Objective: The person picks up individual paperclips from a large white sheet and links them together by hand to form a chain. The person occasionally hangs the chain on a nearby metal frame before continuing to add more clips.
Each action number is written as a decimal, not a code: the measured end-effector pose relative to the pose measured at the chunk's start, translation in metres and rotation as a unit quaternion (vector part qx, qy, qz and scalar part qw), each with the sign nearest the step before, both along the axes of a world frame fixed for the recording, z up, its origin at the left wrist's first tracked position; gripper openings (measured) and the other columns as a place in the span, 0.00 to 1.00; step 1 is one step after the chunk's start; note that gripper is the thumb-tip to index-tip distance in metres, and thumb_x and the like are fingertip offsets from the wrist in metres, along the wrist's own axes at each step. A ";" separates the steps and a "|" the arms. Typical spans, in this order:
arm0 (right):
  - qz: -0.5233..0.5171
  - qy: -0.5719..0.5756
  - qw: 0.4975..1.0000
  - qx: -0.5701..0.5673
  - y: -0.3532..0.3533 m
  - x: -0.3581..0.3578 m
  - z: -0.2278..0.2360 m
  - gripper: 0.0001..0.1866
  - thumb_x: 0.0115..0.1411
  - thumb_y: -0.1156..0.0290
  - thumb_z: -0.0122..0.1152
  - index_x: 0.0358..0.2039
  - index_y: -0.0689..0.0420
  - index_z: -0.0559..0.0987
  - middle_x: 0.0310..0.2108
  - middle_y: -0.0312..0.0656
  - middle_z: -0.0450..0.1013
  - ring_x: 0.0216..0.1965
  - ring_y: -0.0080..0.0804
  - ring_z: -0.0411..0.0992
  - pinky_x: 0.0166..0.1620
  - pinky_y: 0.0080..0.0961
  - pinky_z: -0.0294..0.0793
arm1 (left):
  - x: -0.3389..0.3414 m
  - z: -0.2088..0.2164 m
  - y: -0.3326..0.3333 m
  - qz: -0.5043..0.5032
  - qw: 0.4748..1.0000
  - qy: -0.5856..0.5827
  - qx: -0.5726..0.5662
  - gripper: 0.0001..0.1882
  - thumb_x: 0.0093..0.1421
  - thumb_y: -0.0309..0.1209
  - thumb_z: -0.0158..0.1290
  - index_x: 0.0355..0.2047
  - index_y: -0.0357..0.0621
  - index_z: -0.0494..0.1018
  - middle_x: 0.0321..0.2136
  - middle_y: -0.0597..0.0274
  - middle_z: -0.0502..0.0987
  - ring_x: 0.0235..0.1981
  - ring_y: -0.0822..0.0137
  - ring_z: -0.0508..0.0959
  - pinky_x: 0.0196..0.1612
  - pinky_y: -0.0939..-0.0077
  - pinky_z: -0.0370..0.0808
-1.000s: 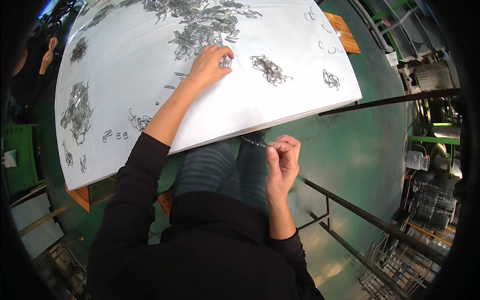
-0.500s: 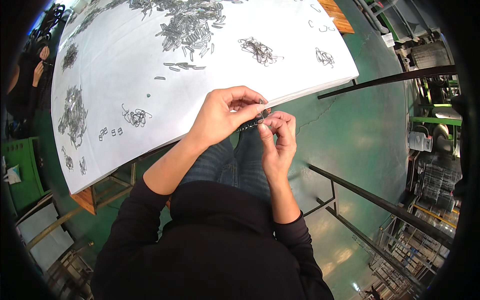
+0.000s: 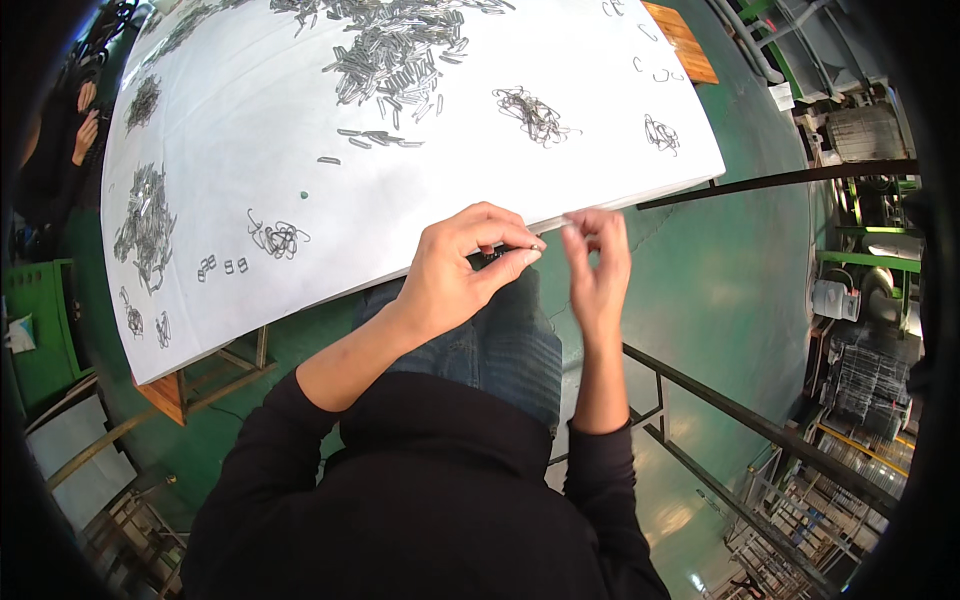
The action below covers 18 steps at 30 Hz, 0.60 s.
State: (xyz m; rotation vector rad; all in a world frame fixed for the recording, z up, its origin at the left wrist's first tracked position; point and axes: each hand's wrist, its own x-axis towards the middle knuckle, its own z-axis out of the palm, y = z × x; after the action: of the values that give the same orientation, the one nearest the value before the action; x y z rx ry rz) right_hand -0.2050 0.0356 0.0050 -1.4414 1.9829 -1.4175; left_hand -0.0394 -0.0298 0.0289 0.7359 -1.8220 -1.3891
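My left hand (image 3: 445,268) is at the table's near edge, thumb and forefinger pinched on a small metal piece (image 3: 537,247). Only a tip of this piece shows, so its shape is unclear. Beneath those fingers some dark small parts (image 3: 490,255) are partly hidden. Just to the right, my right hand (image 3: 602,275) is raised apart from the left one. Its fingertips are smeared by motion, and whether they hold anything cannot be made out. A tangle of bent wire hooks (image 3: 532,117) lies on the white tabletop (image 3: 400,195) beyond my hands.
A large heap of oblong metal links (image 3: 395,65) lies at the far middle. More wire hooks (image 3: 278,236) and a metal pile (image 3: 147,225) are at left, a small wire pile (image 3: 661,134) at right. Another person's hands (image 3: 87,120) show far left. A dark metal rail (image 3: 760,410) stands at right.
My hands have drawn apart: the right has moved rightward, away from the left. The left keeps its pinch, slightly lower and further right. The view has shifted a little.
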 end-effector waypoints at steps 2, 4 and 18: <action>-0.001 0.079 0.996 0.038 -0.035 -0.023 -0.007 0.06 0.56 0.72 0.59 0.32 0.60 0.76 0.29 0.38 0.70 0.29 0.27 0.68 0.32 0.22 0.67 | 0.001 -0.003 0.002 0.001 1.000 0.000 0.016 0.07 0.53 0.20 0.56 0.32 0.41 0.79 0.32 0.61 0.77 0.32 0.75 0.75 0.32 0.83 0.69; 0.004 0.141 0.987 0.078 -0.071 -0.040 -0.015 0.05 0.56 0.72 0.58 0.30 0.59 0.77 0.29 0.39 0.71 0.27 0.31 0.70 0.32 0.26 0.68 | 0.001 -0.005 0.004 0.001 1.000 0.004 0.016 0.07 0.52 0.19 0.56 0.32 0.41 0.79 0.32 0.60 0.77 0.30 0.75 0.75 0.31 0.83 0.70; 0.017 0.017 0.978 0.208 -0.111 -0.062 -0.020 0.08 0.54 0.73 0.61 0.33 0.61 0.77 0.30 0.42 0.74 0.28 0.31 0.73 0.32 0.26 0.72 | 0.008 -0.007 0.015 0.007 0.999 0.017 0.035 0.07 0.53 0.20 0.57 0.33 0.42 0.78 0.32 0.61 0.79 0.28 0.73 0.77 0.31 0.82 0.70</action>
State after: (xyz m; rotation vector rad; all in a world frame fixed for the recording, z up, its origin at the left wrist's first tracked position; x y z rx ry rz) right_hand -0.2674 -0.0751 -0.0152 -1.3064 2.1034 -0.8931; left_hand -0.0314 -0.0148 0.0217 0.7541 -1.7462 -1.4532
